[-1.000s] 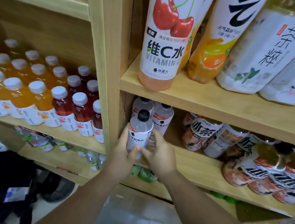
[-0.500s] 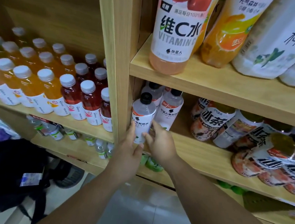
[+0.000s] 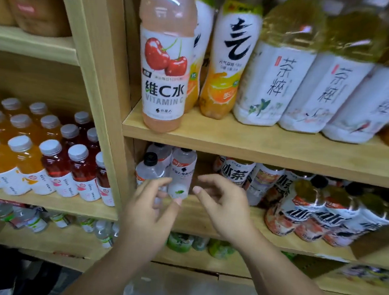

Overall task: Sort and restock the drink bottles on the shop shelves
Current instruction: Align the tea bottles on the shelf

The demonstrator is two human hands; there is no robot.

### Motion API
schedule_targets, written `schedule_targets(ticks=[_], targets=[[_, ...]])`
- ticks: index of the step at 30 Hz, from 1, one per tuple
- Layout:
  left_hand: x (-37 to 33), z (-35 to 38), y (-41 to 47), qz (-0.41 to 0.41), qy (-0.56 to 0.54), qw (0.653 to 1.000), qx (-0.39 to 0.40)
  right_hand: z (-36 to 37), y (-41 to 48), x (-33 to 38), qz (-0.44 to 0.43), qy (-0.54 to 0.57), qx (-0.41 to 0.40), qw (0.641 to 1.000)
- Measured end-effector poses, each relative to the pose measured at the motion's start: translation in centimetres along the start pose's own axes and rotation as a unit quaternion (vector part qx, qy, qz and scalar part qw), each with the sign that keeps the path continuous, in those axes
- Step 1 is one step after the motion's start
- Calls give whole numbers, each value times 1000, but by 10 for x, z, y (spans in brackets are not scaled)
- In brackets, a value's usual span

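Observation:
A clear drink bottle with a black cap (image 3: 148, 169) stands at the left end of the middle shelf (image 3: 208, 219), beside the wooden upright (image 3: 104, 92). Two more clear bottles (image 3: 182, 170) stand right of it and behind it. My left hand (image 3: 150, 207) hovers just in front of the black-capped bottle with its fingers spread and holds nothing. My right hand (image 3: 221, 203) is open over the bare shelf board to the right, fingers relaxed, apart from the bottles.
Tea bottles with black lettering (image 3: 301, 208) lie crowded on the right of the middle shelf. A pink Vitamin C bottle (image 3: 164, 74) and tall tea bottles (image 3: 276, 84) fill the shelf above. Orange and red juice bottles (image 3: 46, 165) stand in the left bay. Green bottles (image 3: 180, 242) sit below.
Both hands have let go of the black-capped clear bottle, which now stands on the shelf. My right hand has drawn away to the right. The view has tilted upward.

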State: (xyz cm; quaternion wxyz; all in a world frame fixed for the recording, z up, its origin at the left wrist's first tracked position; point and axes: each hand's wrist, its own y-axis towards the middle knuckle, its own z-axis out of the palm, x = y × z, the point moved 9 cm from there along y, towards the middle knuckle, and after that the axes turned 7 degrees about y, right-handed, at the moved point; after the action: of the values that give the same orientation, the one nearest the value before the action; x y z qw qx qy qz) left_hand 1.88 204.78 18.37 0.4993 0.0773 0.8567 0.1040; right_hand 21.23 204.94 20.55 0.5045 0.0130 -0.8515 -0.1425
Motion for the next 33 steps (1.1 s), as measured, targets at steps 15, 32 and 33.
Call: schedule_targets(ticks=[15,32,33], targets=[[-236,47,39,229,-56,971,37,-255,-34,71,-89,16,-287,954],[-368,11,97,263,201,917,-222,-352,62,135,-216,-137,-267,929],[-369,11,103,247,237,914,-217,-343,67,149,-237,-179,-236,925]])
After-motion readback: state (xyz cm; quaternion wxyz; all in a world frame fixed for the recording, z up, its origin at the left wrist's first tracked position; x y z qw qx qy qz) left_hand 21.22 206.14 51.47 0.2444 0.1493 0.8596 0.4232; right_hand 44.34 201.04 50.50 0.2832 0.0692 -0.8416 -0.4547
